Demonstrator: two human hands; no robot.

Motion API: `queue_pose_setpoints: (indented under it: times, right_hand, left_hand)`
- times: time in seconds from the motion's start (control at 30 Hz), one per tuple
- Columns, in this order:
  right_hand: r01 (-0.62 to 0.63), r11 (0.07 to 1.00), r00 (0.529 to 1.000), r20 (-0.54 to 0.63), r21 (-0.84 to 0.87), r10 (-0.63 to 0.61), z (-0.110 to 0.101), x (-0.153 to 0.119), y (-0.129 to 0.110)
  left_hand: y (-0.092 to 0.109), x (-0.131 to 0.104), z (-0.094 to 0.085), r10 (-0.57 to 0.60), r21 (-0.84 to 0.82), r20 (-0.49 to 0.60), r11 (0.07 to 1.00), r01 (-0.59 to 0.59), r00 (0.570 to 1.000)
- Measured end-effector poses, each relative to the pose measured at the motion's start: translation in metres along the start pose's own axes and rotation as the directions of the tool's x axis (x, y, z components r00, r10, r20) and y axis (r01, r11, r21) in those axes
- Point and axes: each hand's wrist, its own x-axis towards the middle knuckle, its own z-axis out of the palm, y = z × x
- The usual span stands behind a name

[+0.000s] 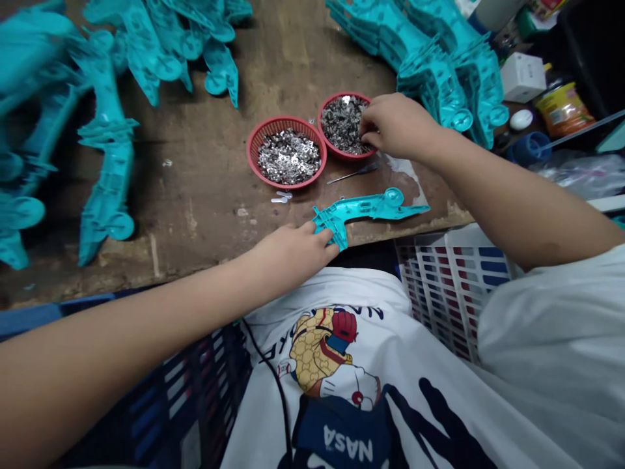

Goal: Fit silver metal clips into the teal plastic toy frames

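A curved teal plastic part lies near the table's front edge, its round disc to the right. My left hand grips its left end, fingers bent over the ribbed section. At the right red basket, my right hand reaches over the rim with its fingers drawn together among small metal pieces; what they pinch is hidden. Touching that basket on the left is another red basket, filled with shiny metal clips. A thin screwdriver-like tool lies between the baskets and the teal part.
Stacked teal parts stand at the left and back right of the wooden table. Small white pieces lie before the left basket. A white box and a yellow packet are far right. A white crate stands below the edge.
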Motion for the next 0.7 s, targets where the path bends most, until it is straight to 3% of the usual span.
queue_pose_setpoints:
  times: [0.13,0.27,0.37,0.43,0.5,0.6,0.7]
  right_hand:
    - [0.004,0.993,1.000,-0.011,-0.115,-0.005,-0.005,-0.004,-0.012]
    - [-0.023,0.983,1.000,-0.009,-0.184,0.021,-0.026,-0.023,-0.045]
    - [0.126,0.976,0.991,0.077,-0.175,-0.113,-0.032,-0.038,-0.074]
    - [0.234,0.968,0.960,0.181,-0.086,-0.216,-0.022,-0.042,-0.086]
    - [0.268,0.963,0.931,0.258,0.002,-0.259,-0.004,-0.041,-0.089]
    - [0.206,0.978,0.931,0.304,0.024,-0.203,0.023,-0.036,-0.085]
    - [0.224,0.975,0.918,0.338,-0.010,-0.207,0.031,-0.037,-0.084]
  left_hand:
    - [0.001,0.002,-0.001,0.020,0.021,0.016,1.000,-0.021,1.000]
    - [-0.001,0.005,-0.006,0.066,0.052,0.051,0.996,-0.068,0.997]
    - [0.000,0.007,-0.007,0.088,0.054,0.055,0.994,-0.091,0.995]
    - [0.000,0.008,-0.006,0.102,0.043,0.039,0.994,-0.103,0.994]
    - [0.000,0.010,-0.006,0.109,0.039,0.027,0.993,-0.110,0.994]
    - [-0.002,0.011,-0.005,0.130,0.061,0.017,0.989,-0.131,0.991]
    - [-0.005,0.011,-0.002,0.151,0.080,-0.007,0.985,-0.150,0.989]
